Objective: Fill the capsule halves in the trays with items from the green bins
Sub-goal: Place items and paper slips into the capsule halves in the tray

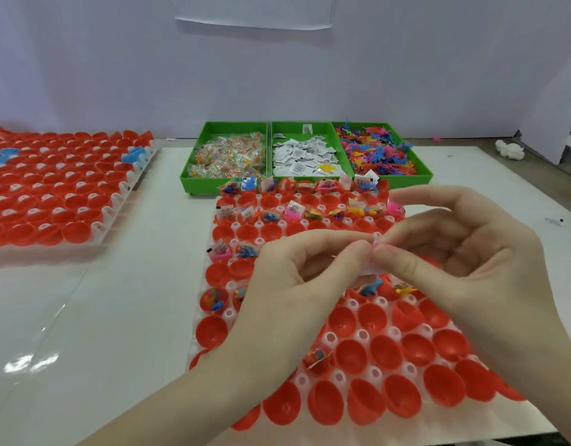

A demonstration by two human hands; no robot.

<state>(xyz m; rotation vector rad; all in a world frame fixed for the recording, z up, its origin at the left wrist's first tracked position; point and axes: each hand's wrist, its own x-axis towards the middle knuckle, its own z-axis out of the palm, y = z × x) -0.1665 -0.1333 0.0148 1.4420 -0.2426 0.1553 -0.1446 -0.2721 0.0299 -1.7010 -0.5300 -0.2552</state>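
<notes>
Pinching a small clear packet [372,252] between thumb and forefinger, the left hand [287,284] and right hand [464,252] meet fingertip to fingertip above the near tray [310,379]; the other fingers curl loosely and hold nothing. What the packet contains is too blurred to tell. Red capsule halves [351,354] fill the tray; those toward twelve o'clock mostly hold toys and paper slips, those toward six o'clock are mostly bare, and the hands hide several in the middle. Beyond the tray at twelve o'clock sit three green bins: one of clear candy-like packets [228,156], one of white slips [305,154], one of bright plastic figures [377,151]. At ten o'clock a second tray [117,201] of red halves runs off the left edge. All rests on a white tabletop [117,300] against a pale wall [117,59], with a sheet of paper [255,14] pinned at the top, cut off
</notes>
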